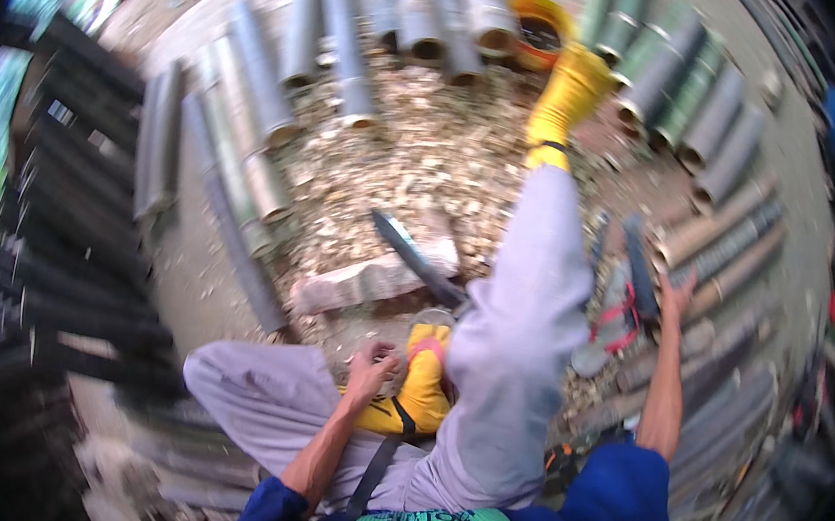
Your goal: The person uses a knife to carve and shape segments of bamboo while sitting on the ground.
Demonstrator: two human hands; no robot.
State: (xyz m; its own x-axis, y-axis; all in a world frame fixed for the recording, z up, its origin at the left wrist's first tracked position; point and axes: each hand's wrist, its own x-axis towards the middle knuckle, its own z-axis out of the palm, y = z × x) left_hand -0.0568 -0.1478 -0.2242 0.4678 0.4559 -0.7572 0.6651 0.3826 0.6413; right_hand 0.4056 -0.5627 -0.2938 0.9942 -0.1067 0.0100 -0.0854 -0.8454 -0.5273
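Note:
My left hand [373,369] is curled in front of my bent leg, beside the foot in a yellow sock [422,387]. Whatever its fingers hold, if anything, is too small or hidden to make out. Out to the right, my right hand [675,295] grips the near end of a dark mottled bamboo tube [730,252], thumb and fingers on either side of it. A machete [407,244] lies slanted across a pale wooden block [375,285] between my legs, apart from both hands. Its handle end lies by my knee.
Bamboo tubes [351,63] fan around me, with greenish ones [690,96] at far right. Wood chips [418,150] cover the ground. An orange-yellow bucket [563,23] stands beyond my outstretched yellow-socked foot [564,94]. A red-strapped sandal [621,315] lies near my right arm; dark tubes [87,249] are stacked left.

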